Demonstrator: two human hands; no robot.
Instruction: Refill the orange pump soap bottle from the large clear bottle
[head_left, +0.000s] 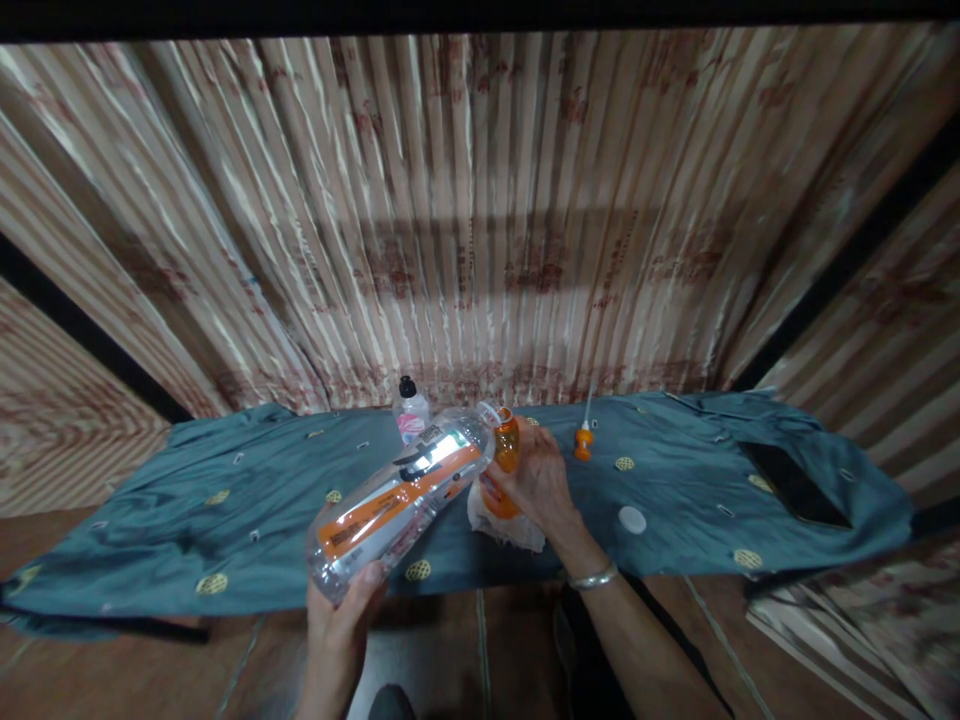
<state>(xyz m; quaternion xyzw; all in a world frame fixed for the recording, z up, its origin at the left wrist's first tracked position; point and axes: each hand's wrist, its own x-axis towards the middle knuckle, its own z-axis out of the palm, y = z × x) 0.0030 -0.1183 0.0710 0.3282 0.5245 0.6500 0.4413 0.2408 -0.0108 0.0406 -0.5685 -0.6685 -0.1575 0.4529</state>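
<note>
My left hand (341, 625) grips the base of a large clear plastic bottle (397, 500) with an orange label, fingers wrapped around its near end. The bottle lies tilted, its open neck pointing far and right, above the near edge of the worktop, which is covered with a blue cloth (187, 500).

My right hand (536, 480) holds a small orange bottle (506, 455) upright, fingers closed around it, together with a white crumpled cloth (510, 525) under the palm. The mouth of the large bottle meets the top of the orange bottle; whether they touch cannot be determined.

Farther back stands a small clear bottle with a black cap (410, 410). To the right lie an orange nozzle piece (583, 438), a white cap (631, 519) and a dark phone (795, 485).

Risk assessment:
- Misaligned mouths would likely spill liquid onto the cloth and my right hand.
- Excess tilt of the large bottle may overfill the small one.
- A one-handed base grip gives weak control; the bottle may slip.
</note>
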